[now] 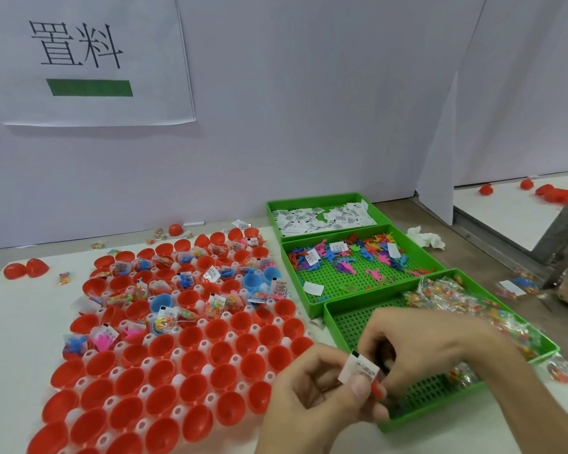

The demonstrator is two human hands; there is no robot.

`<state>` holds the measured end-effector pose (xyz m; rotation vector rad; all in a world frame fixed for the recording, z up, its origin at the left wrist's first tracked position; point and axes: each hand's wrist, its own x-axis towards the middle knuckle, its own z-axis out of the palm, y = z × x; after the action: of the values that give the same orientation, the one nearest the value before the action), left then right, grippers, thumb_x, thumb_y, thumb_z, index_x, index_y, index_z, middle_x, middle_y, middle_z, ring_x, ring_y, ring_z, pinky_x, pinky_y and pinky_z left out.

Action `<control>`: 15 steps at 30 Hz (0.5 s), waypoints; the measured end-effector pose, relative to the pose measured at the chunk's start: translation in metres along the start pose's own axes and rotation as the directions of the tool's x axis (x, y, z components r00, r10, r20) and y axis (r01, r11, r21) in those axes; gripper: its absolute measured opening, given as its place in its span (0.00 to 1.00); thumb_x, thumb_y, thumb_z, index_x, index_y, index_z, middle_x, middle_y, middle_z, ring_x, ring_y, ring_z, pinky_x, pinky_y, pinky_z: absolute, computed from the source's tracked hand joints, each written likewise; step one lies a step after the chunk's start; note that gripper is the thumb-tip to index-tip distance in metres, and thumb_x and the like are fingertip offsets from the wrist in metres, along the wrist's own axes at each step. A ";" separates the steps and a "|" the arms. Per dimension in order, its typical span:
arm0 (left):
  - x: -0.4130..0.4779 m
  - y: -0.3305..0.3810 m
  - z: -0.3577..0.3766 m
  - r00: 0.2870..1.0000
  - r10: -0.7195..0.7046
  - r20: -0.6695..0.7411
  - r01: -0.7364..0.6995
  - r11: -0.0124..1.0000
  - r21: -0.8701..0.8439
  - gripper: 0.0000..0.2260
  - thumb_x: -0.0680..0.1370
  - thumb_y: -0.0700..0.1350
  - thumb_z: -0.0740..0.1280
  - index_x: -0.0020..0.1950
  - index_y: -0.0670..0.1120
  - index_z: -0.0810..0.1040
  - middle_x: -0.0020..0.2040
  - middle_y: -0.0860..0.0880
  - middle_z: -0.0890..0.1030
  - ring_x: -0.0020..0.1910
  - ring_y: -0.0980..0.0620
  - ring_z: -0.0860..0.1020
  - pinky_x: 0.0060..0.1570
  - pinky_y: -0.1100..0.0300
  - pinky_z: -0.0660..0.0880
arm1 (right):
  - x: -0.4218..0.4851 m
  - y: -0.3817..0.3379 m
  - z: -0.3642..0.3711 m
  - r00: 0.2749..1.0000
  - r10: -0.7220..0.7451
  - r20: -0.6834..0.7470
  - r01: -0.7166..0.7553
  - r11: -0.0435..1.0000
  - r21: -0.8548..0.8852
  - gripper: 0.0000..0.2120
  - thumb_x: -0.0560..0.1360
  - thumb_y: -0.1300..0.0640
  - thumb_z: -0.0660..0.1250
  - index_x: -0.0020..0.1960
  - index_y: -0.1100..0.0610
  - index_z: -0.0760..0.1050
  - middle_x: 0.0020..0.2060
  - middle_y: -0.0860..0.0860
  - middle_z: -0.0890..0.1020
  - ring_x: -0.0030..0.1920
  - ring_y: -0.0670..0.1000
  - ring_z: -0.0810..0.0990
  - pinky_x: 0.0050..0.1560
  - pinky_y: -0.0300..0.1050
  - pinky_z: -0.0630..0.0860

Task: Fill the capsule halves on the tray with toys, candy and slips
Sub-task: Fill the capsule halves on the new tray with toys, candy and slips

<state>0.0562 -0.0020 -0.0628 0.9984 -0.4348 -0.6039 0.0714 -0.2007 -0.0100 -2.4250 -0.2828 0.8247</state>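
Bare table [20, 322] left of tray [206, 369], green bins [358, 329] close on right — wall [276, 142] behind

Left hand [312, 393] and right hand [433, 342] meet over the front of the near green bin [358, 326], together pinching a white slip [358, 371]. Beside them on the counter [14, 322], the tray [207, 371] carries red capsule halves [161, 371], the farther ones filled.

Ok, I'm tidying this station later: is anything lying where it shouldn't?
Yes. Candy packets lie loose on the table behind the capsule tray, two red halves sit off it at left, white slips lie in the toy bin, and a crumpled tissue lies beside that bin.
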 end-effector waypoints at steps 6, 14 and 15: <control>0.001 0.007 0.001 0.997 0.009 -0.079 -0.013 0.999 -0.052 0.05 0.63 0.38 0.75 0.36 0.40 0.83 0.34 0.34 0.80 0.29 0.42 0.79 0.33 0.56 0.78 | -0.005 0.007 -0.008 0.972 -0.074 -0.223 0.120 0.973 0.200 0.06 0.71 0.62 0.77 0.43 0.54 0.82 0.36 0.52 0.85 0.36 0.47 0.83 0.41 0.40 0.78; 0.003 0.006 0.000 0.978 0.089 -0.190 -0.100 0.994 -0.046 0.14 0.58 0.42 0.76 0.40 0.37 0.84 0.32 0.35 0.80 0.28 0.44 0.78 0.31 0.58 0.78 | -0.018 -0.001 -0.015 0.788 -0.302 -0.536 0.583 0.647 0.491 0.09 0.67 0.63 0.80 0.43 0.57 0.82 0.36 0.56 0.82 0.36 0.50 0.82 0.37 0.40 0.78; 0.003 0.006 -0.001 0.972 0.106 -0.208 -0.115 0.993 -0.033 0.15 0.58 0.43 0.76 0.40 0.37 0.84 0.33 0.35 0.80 0.28 0.44 0.78 0.31 0.58 0.78 | -0.018 -0.003 -0.015 0.775 -0.327 -0.541 0.614 0.590 0.524 0.10 0.66 0.62 0.81 0.42 0.57 0.81 0.36 0.56 0.82 0.35 0.49 0.81 0.37 0.40 0.78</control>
<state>0.0605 -0.0015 -0.0580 0.9762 -0.2900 -0.4030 0.0665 -0.2107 0.0103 -1.6131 -0.3817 0.1153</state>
